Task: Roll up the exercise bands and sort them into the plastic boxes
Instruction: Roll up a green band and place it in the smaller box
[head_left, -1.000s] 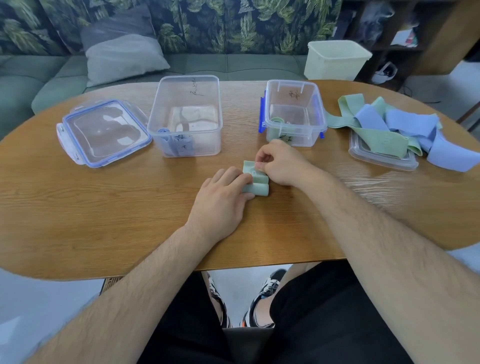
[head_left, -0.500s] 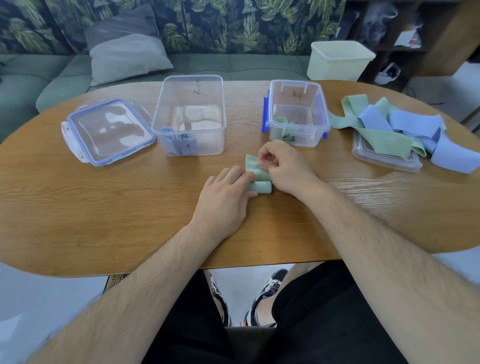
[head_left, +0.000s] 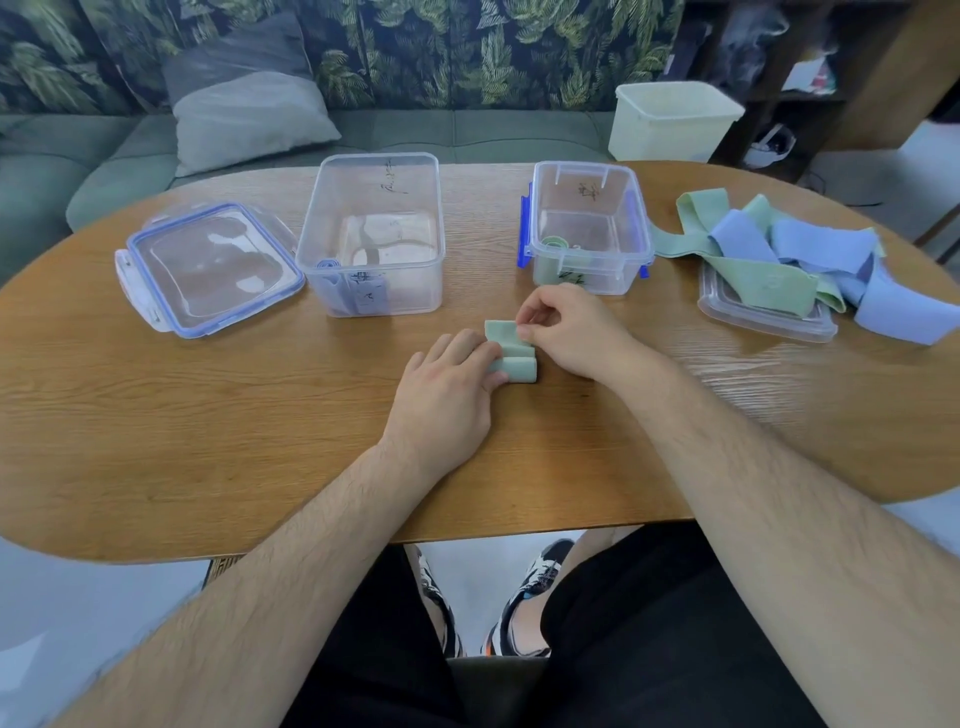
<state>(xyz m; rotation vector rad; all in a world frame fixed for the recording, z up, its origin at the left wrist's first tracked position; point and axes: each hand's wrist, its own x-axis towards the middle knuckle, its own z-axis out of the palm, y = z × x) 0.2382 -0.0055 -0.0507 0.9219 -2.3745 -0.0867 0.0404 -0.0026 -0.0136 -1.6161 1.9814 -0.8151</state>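
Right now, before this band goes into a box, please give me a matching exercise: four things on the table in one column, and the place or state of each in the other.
Column one
1. large clear box
2. small clear box
3. blue-rimmed lid
4. half-rolled green band

Column two
A. left hand rests on it, right hand pinches it
B. holds a rolled blue band
C. lies flat at the left end of the table
D. holds a rolled green band

Pairs: 1-B, 2-D, 3-C, 4-A
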